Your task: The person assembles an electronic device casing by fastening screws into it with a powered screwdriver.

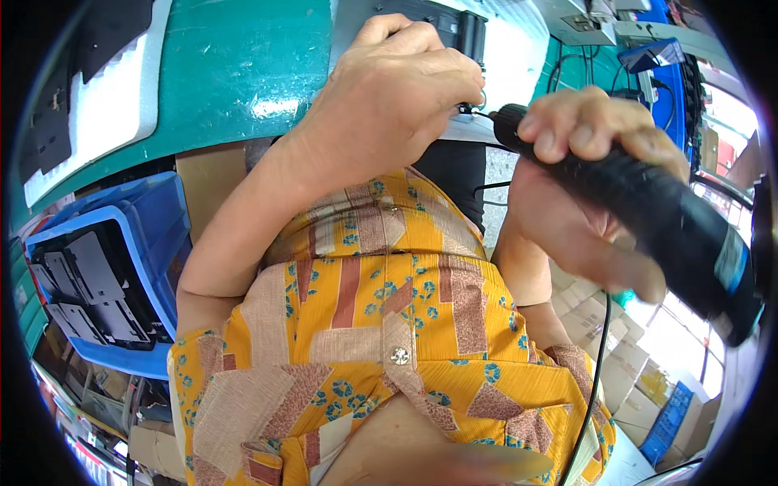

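Note:
My right hand (559,202) is wrapped round a black electric screwdriver (689,231), its body tilted and its thin bit pointing left toward my other hand. The fingers of my left hand (393,97) are pinched together at the bit's tip. A small dark piece (464,108) shows at those fingertips; its kind is too small to make out, and the fingers hide most of it. Just beyond the left hand, a black flat part (421,14) lies on the bench, partly covered by the hand.
The green bench top (243,65) has a white foam sheet (121,105) with black panels at far left. Below it stands a blue crate (150,219) holding black plates (89,279). Cardboard (600,324) lies at lower right. A black cable (601,348) hangs beside me.

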`<state>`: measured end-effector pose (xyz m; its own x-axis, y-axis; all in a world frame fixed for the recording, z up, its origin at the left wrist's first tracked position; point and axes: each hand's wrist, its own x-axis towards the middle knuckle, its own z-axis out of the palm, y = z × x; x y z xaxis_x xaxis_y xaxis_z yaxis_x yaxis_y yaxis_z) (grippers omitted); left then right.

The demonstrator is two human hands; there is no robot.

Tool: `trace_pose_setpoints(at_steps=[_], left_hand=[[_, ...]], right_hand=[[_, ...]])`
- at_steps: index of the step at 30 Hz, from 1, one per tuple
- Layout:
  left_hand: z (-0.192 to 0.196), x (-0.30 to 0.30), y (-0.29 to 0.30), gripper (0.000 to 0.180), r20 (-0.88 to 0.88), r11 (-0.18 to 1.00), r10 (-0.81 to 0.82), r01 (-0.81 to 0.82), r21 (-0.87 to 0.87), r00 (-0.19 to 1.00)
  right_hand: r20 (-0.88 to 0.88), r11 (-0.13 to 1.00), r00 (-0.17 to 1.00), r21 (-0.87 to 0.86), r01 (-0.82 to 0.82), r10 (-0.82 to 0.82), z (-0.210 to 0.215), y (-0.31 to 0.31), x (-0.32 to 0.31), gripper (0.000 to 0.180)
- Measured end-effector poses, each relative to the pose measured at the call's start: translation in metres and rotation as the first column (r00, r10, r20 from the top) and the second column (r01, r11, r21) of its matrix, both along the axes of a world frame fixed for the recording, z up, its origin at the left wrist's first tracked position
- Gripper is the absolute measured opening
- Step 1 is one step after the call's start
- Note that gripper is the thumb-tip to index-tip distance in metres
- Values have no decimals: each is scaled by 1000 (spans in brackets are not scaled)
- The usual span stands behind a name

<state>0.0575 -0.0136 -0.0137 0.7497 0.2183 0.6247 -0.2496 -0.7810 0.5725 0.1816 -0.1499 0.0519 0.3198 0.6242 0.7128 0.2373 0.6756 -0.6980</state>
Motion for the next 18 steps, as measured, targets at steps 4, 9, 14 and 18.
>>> trace_pose_setpoints(at_steps=[4,9,14,18], left_hand=[[10,2,14,32,157,998,20,-29,51,987],[-27,19,40,22,456,923,288,-116,-368,842],[-25,38,26,18,313,854,394,-218,-472,864],[-23,29,23,17,253,894,361,-257,-366,897]], right_hand=[[-219,990,970,113,-78,102,-2,0,21,93],[-560,977,822,96,189,-104,-23,12,88,80],[-527,882,758,34,471,-385,-27,0,105,72],[-536,879,761,69,472,-366,-31,-5,98,70]])
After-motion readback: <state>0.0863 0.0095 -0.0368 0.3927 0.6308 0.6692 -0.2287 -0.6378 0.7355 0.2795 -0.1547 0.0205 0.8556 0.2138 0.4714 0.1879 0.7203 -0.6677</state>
